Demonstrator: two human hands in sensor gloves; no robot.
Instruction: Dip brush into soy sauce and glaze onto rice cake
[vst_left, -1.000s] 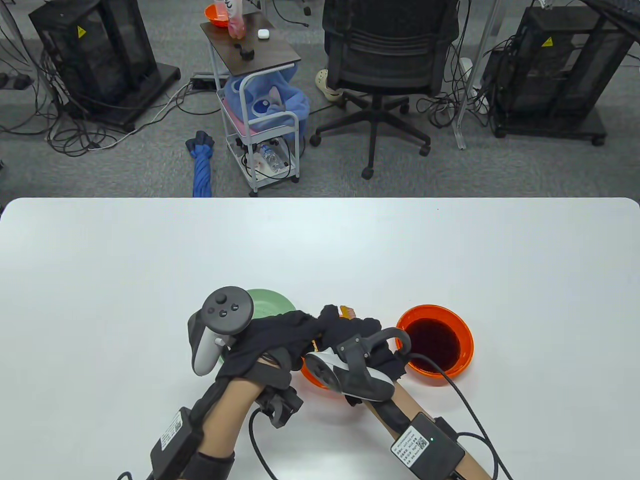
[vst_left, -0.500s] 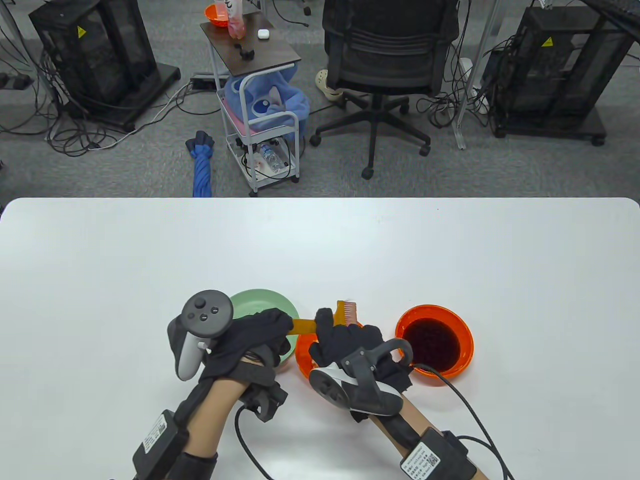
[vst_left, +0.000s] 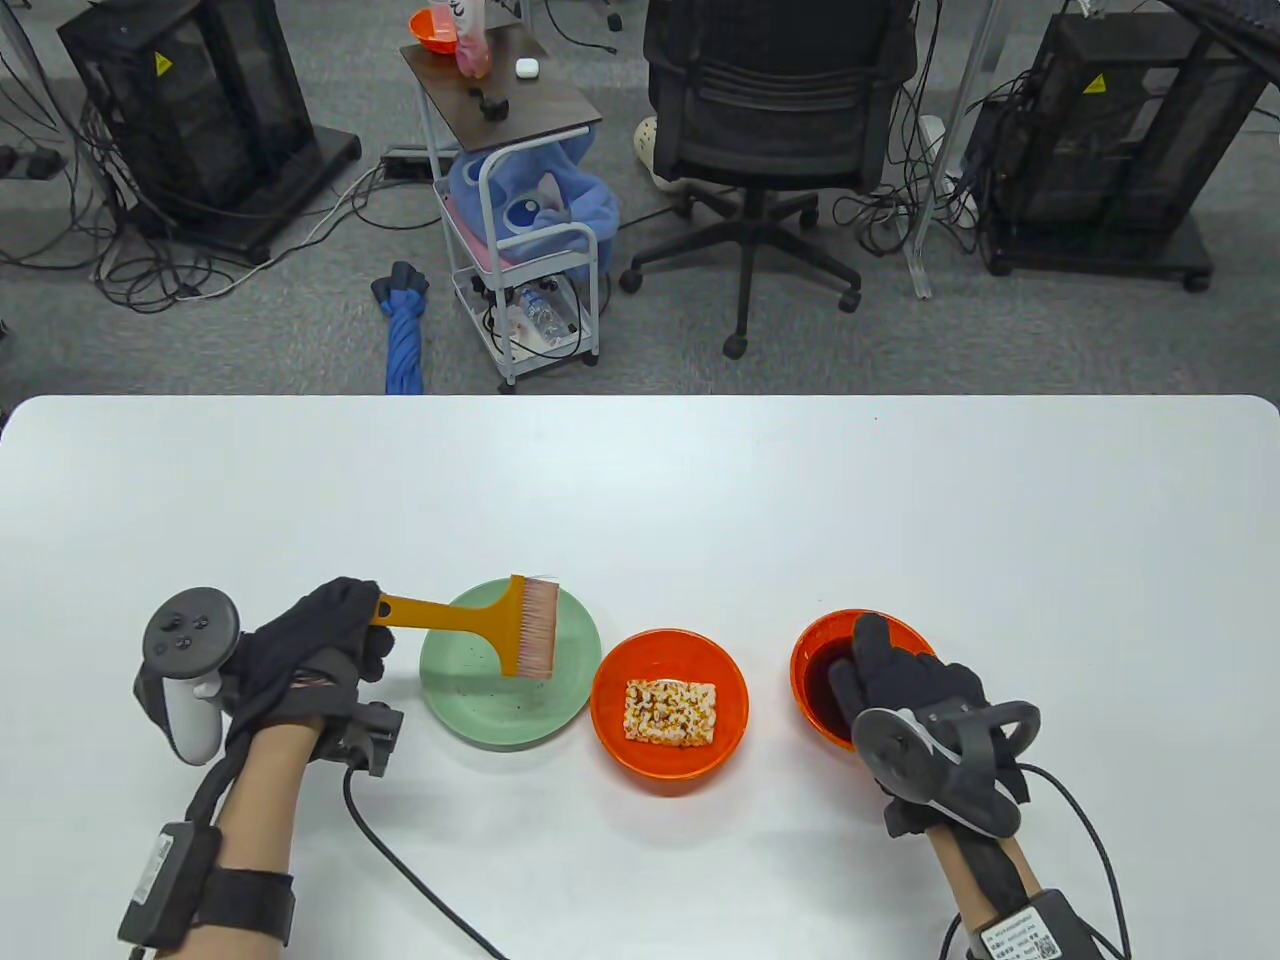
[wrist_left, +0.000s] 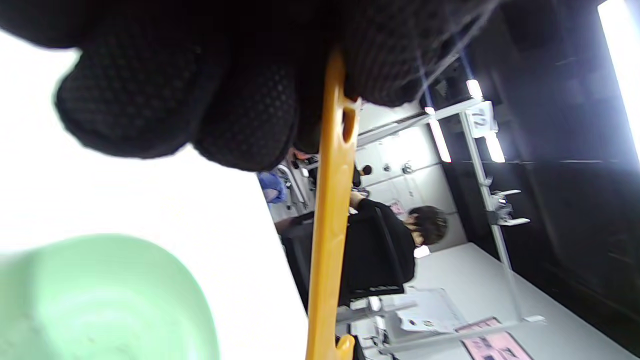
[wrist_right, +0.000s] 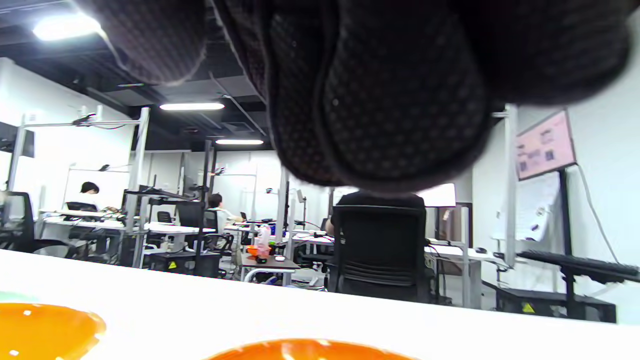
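My left hand (vst_left: 320, 640) grips the end of the orange brush (vst_left: 500, 625) handle; the pink bristles hang over the green plate (vst_left: 450, 690). In the left wrist view the handle (wrist_left: 330, 225) runs down from my fingers (wrist_left: 240, 115) beside the green plate (wrist_left: 100, 300). The rice cake (vst_left: 672, 712) lies in the middle orange bowl (vst_left: 615, 735). My right hand (vst_left: 895, 680) is empty and hovers over the near rim of the orange bowl of dark soy sauce (vst_left: 830, 670). Its fingers (wrist_right: 390, 100) curl at the top of the right wrist view, with that bowl's rim (wrist_right: 310, 350) below.
The three dishes stand in a row near the table's front edge. The white table (vst_left: 640, 500) stretches behind them. A chair (vst_left: 770, 150) and a small cart (vst_left: 510, 200) stand on the floor beyond the far edge.
My hands have moved apart. The left hand carried the brush left over the green plate; the right hand let go and moved right over the sauce bowl. The rice cake is uncovered.
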